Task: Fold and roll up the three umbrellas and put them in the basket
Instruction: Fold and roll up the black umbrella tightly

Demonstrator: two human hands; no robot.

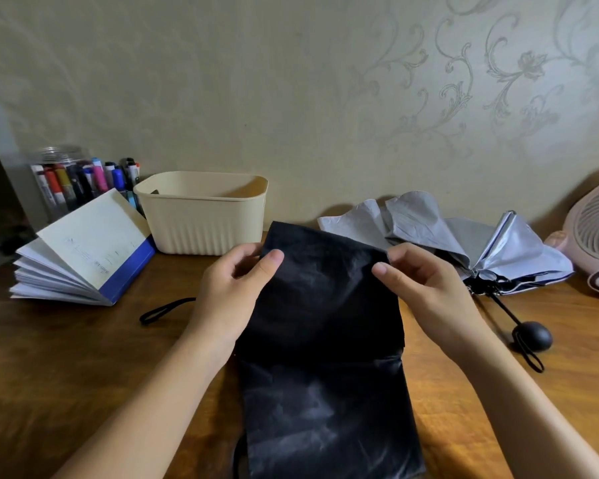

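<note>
With the left hand (236, 281), pinches the top left edge of the floppy black cloth umbrella (322, 323) between thumb and curled fingers. With the right hand (426, 288), pinches the top right edge the same way. Holds the black cloth spread flat between both hands, over the brown wooden table (66, 357), with the low end going down out of view.

Just behind the left hand, by the wall: the cream ribbed plastic basket (201, 216), apart from the black cloth. Behind the right hand, lying on the table: the crumpled silver-grey cloth umbrella (464, 236), half open, with its round black handle (531, 335) pointing toward the near edge. Left of the left hand, flat on the table: a thin black strap loop (159, 311). Further left: an open white book with a blue cover (83, 250) and a clear jar of coloured markers (66, 181). At the far right: a pink plastic fan (595, 229).
</note>
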